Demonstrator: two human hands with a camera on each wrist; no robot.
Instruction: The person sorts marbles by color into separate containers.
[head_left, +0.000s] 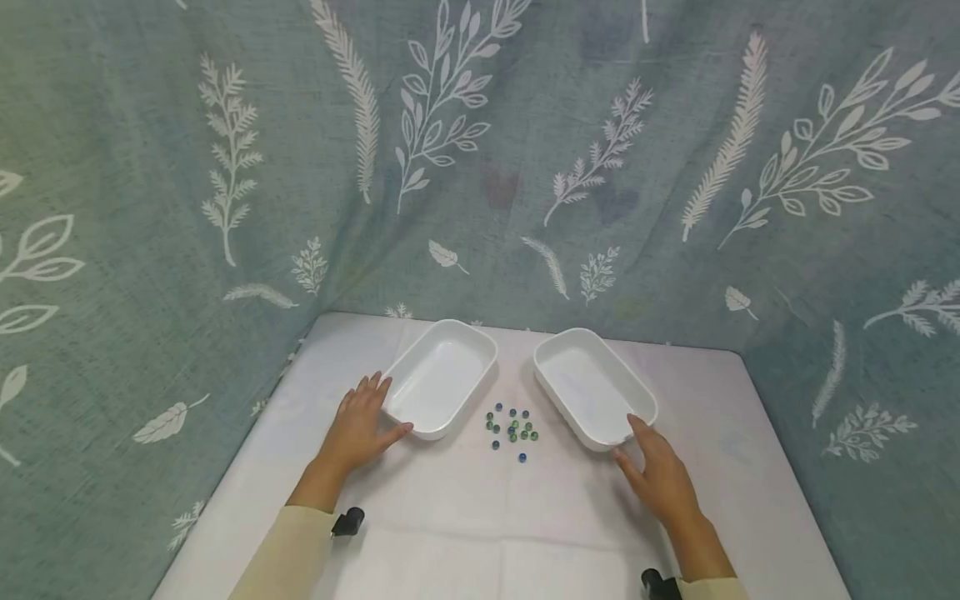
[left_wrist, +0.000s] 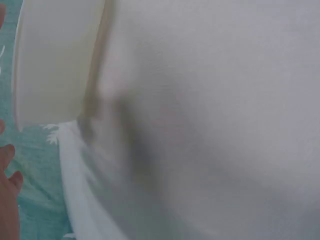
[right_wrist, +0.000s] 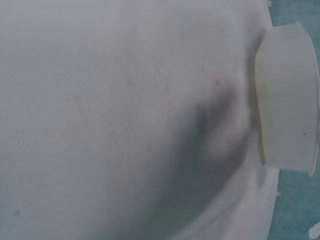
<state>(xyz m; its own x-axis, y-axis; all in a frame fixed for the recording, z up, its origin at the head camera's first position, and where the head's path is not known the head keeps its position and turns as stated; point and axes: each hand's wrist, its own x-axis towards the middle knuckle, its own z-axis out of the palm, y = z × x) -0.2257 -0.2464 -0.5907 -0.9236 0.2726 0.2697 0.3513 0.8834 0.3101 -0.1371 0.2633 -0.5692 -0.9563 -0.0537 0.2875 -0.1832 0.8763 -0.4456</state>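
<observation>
Two white rectangular dishes stand angled on a white-covered table. The left hand rests at the near left edge of the left dish, fingers extended over its rim and thumb by its near corner. At the near right corner of the right dish, the right hand has its fingers extended, index at the rim and thumb just in front. Between the dishes lie several green marbles and blue marbles. The left wrist view shows the left dish's side and fingertips; the right wrist view shows the right dish's side.
The white cloth covers the table and has fold lines. Grey-green fabric with white leaf prints hangs behind the table and on both sides. A dark strap piece shows at the left wrist, another at the right.
</observation>
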